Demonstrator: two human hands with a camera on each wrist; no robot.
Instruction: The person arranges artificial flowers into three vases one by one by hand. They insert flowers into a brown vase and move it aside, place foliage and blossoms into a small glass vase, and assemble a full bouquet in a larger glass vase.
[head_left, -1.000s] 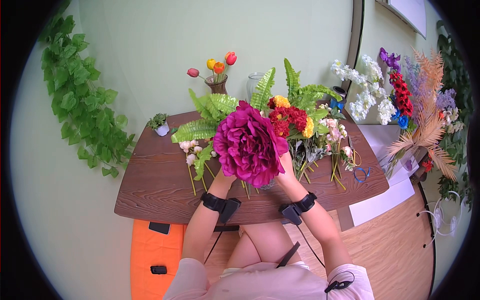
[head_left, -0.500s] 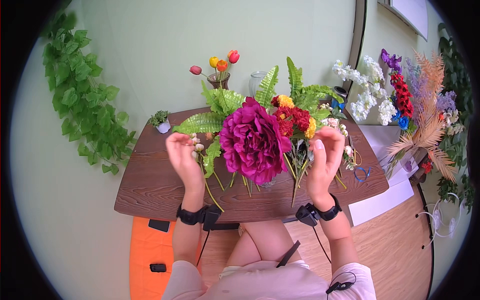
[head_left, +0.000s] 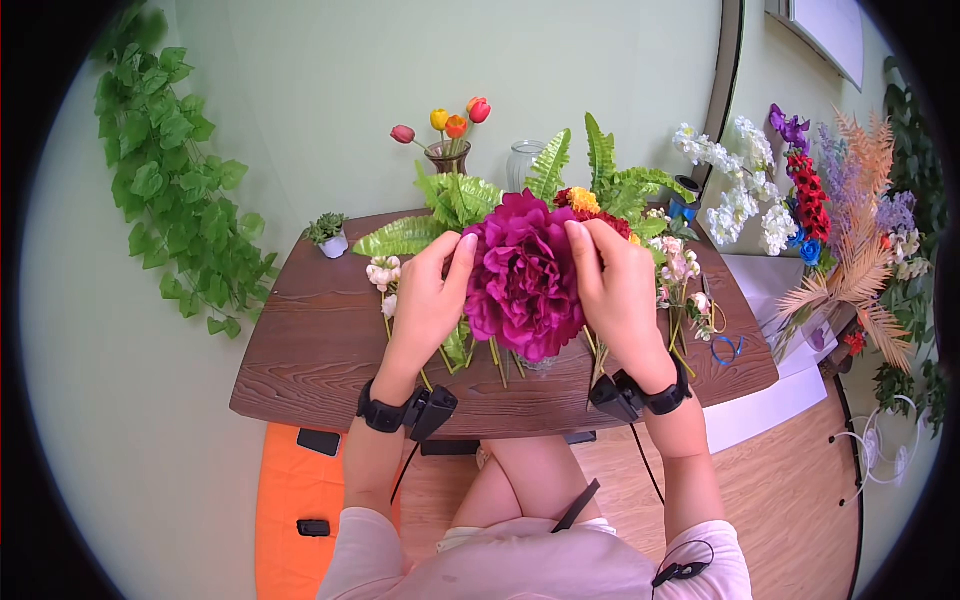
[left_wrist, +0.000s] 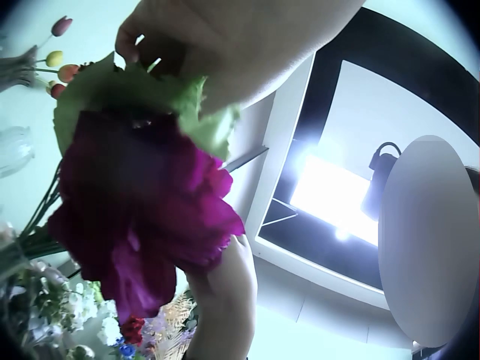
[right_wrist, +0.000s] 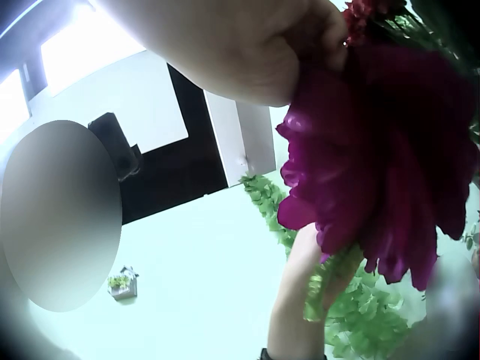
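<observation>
A large magenta flower faces up at the middle of the table's near side, green leaves beneath it. At its left edge my left hand pinches the outer petals, thumb in front and fingers bent behind. On the other side my right hand holds the petals the same way. In the left wrist view the magenta flower hides part of the fingertips; in the right wrist view the flower covers them too. Green fern leaves and yellow flowers stand behind the bloom.
On the wooden table lie pale pink flowers and a blue loop. At the back stand a tulip vase, a glass vase and a small potted plant. More flowers stand at the right.
Both hands came off the flower and spread apart, palms raised, then moved back inward to its left and right edges. The head view has shifted slightly.
</observation>
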